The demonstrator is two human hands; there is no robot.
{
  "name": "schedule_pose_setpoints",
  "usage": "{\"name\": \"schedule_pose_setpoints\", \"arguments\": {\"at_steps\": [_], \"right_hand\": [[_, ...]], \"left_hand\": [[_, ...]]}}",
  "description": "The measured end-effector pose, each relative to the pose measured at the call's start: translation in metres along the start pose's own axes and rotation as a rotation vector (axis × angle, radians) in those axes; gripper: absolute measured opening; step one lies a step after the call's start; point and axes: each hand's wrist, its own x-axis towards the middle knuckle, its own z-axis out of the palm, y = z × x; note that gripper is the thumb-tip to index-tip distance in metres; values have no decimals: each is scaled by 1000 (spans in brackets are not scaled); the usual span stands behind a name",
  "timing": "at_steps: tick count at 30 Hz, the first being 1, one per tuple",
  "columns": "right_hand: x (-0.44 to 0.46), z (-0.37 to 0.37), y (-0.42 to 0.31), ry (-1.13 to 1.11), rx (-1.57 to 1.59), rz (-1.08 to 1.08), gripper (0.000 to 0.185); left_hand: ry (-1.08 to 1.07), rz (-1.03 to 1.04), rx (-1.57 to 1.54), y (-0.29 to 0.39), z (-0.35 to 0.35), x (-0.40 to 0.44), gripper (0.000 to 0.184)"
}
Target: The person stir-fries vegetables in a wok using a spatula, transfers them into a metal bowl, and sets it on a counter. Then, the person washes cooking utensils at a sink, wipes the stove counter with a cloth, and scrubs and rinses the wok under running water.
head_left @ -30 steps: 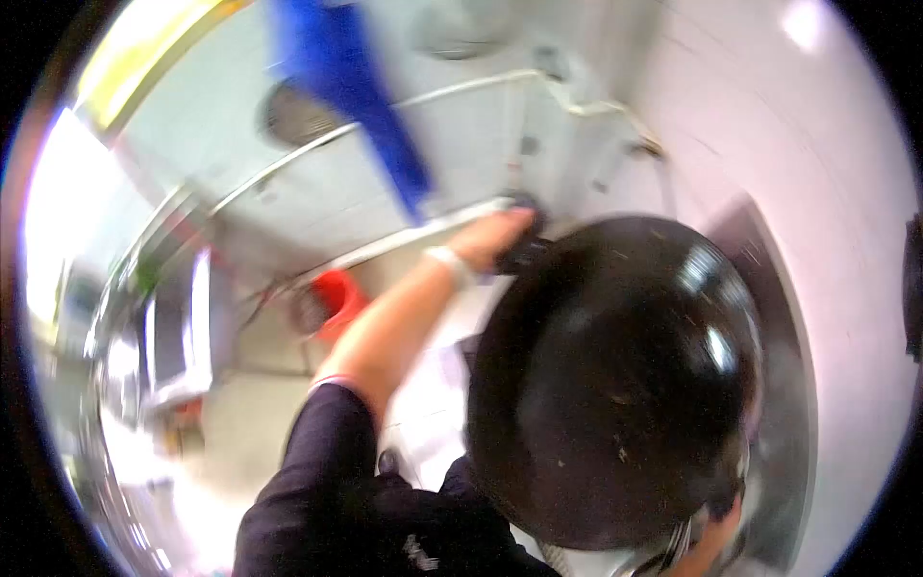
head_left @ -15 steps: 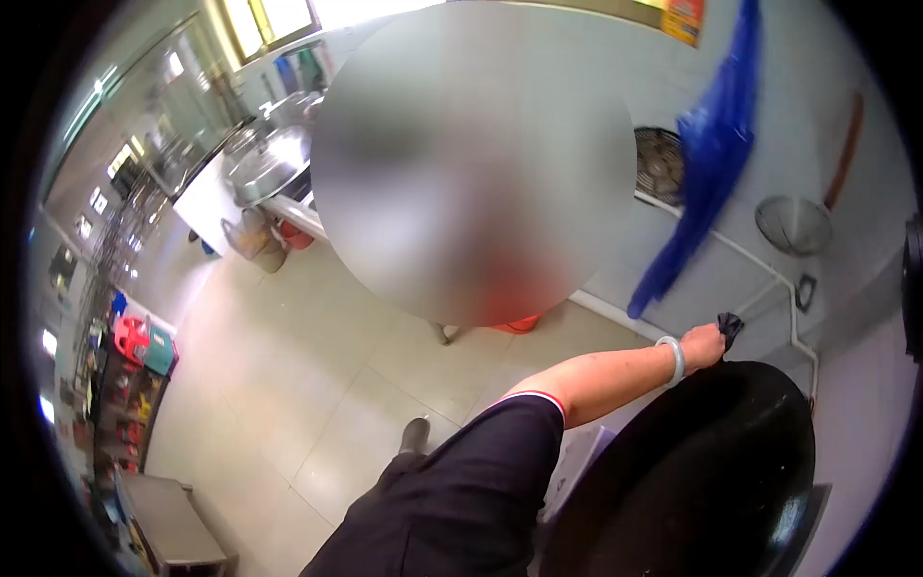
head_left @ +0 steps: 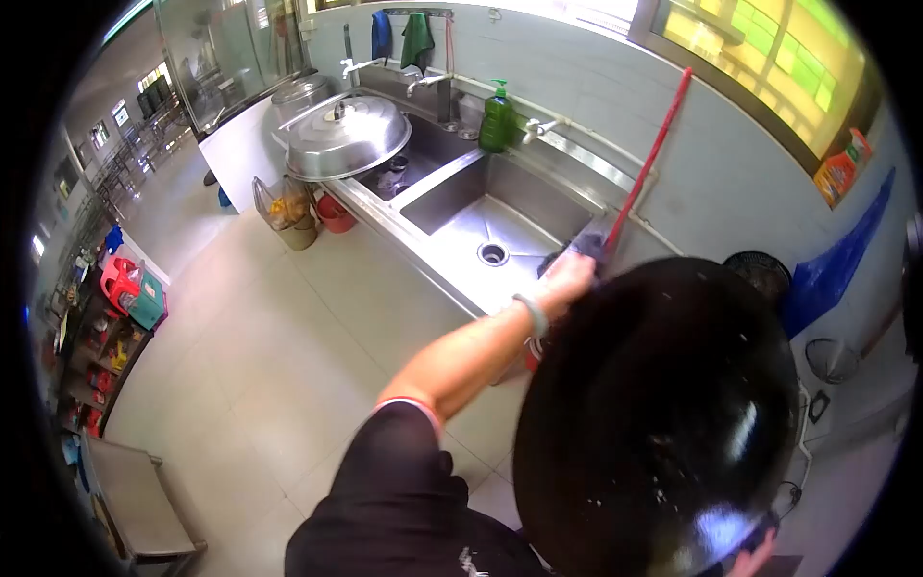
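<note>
A large black wok (head_left: 663, 413) is held up at the right, its dark inside facing the camera, with small light specks on it. My left hand (head_left: 571, 277), with a pale bangle at the wrist, grips its upper left rim through a dark cloth (head_left: 588, 246). Low at the right, my right hand (head_left: 755, 556) is closed at the wok's lower edge, partly cut off by the frame, with something dark under the fingers. Just beyond my left hand lies the steel sink (head_left: 510, 216).
A domed steel lid (head_left: 348, 139) rests over the left basin. A green bottle (head_left: 497, 120) stands behind the sinks, and a red pole (head_left: 654, 154) leans near the wall. Blue plastic (head_left: 835, 264) hangs at right. A metal table (head_left: 139, 495) stands lower left.
The view has swung toward the sinks, which now show ahead. The wok has come up and round with my left hand still on its rim, and my right hand is back in view.
</note>
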Motion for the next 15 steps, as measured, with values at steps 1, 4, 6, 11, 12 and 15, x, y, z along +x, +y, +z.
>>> {"name": "schedule_pose_setpoints", "arguments": {"at_steps": [1, 4, 6, 11, 12, 15], "right_hand": [[25, 59, -6, -31, 441, 157, 40], [12, 250, -48, -165, 475, 82, 34], [17, 359, -59, -193, 412, 100, 34], [-26, 619, -88, -498, 440, 169, 26], [-34, 666, -89, -577, 476, 195, 25], [-82, 795, -108, -840, 484, 247, 25]], "left_hand": [[20, -25, 28, -4, -50, 11, 41], [221, -82, 1, 2, -185, 10, 35], [318, -2, -166, 3, -264, -5, 29], [519, 147, -300, -51, -479, -26, 24], [539, 86, -241, -39, -505, -51, 25], [745, 7, -236, -16, -575, -125, 29]]}}
